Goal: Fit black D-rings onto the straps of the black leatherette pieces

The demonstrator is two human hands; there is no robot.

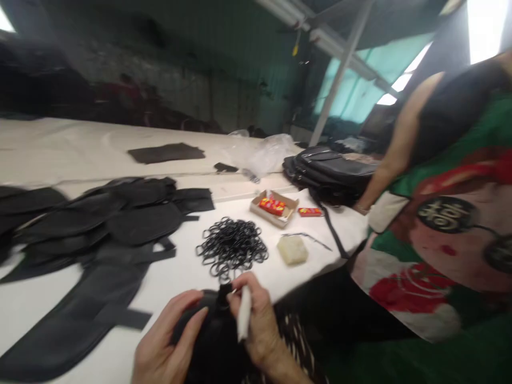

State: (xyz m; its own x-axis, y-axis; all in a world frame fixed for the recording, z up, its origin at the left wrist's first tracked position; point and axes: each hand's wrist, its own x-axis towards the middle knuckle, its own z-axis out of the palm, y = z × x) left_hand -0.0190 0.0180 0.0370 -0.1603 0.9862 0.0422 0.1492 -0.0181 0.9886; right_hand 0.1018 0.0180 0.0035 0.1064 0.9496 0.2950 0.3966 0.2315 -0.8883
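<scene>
A black fabric piece (216, 336) lies between my hands at the bottom middle, with a short black strap tab (224, 293) at its upper edge. My left hand (172, 336) grips its left side between thumb and fingers. Thumb and fingers of my right hand (254, 314) are closed on the tab, and a white pen-like tool (244, 314) is also held in that hand, pointing down. Just beyond the hands is a heap of black rings (232, 245) on the white table (188, 272).
Stacked black pieces (120, 213) spread over the left. Right of the rings are an open cardboard box (274, 208) with red packets, a yellowish block (293, 249) and a thin tool (308, 237). Behind lie plastic bags (264, 152) and a black bag (332, 170). A person (448, 213) stands right.
</scene>
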